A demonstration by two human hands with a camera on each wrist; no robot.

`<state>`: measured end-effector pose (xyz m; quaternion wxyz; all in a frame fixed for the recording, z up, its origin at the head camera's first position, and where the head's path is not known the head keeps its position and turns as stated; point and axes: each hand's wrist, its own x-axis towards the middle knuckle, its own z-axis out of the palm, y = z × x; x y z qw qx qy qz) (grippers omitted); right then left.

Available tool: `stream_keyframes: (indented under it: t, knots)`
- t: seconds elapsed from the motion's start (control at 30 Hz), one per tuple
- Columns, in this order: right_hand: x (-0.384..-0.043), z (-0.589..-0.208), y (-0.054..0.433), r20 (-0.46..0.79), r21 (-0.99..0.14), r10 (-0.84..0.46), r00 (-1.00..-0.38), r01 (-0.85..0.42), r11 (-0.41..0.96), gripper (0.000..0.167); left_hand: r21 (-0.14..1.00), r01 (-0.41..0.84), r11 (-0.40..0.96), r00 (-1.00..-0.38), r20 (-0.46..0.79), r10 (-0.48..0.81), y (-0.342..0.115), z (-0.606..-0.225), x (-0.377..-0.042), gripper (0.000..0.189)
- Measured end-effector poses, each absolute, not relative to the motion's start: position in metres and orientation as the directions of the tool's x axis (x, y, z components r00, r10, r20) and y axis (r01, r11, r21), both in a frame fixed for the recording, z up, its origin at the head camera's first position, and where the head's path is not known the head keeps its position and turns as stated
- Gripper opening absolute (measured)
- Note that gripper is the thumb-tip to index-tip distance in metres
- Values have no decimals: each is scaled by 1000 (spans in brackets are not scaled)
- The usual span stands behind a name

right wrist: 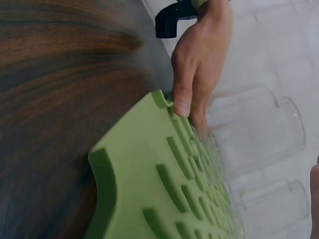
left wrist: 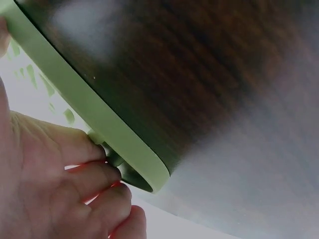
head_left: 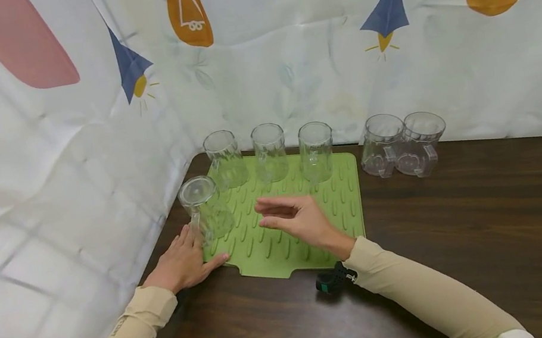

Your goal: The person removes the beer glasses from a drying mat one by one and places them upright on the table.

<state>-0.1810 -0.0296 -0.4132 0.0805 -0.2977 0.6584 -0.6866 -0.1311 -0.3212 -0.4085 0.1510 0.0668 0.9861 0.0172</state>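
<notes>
A green drying mat [head_left: 265, 260] with raised ribs lies on the dark wooden table. My left hand [head_left: 181, 260] rests at the mat's left edge, fingers extended and thumb spread along its front part. Close beyond its fingertips a clear glass mug [head_left: 210, 213] stands on the mat, apparently upside down. Over the middle of the mat hovers my right hand [head_left: 299, 221], loosely bent and holding nothing. Along the back of the mat stand three more clear mugs: a left one [head_left: 227, 161], a middle one [head_left: 271, 154] and a right one [head_left: 317, 155].
Two clear mugs, one [head_left: 382, 149] beside the other [head_left: 419, 146], stand close together on the table [head_left: 500, 201] right of the mat. A patterned white curtain [head_left: 267, 85] borders the table at the back and left.
</notes>
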Motion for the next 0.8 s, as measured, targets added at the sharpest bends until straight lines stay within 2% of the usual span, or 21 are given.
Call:
stream_keyframes:
  t: [0.8]
  knots:
    - [-184,-433,-90,226,-972,-514,-827,-223,-68,45,53,124,991,-944,-302,134,-323,-410,-133,101]
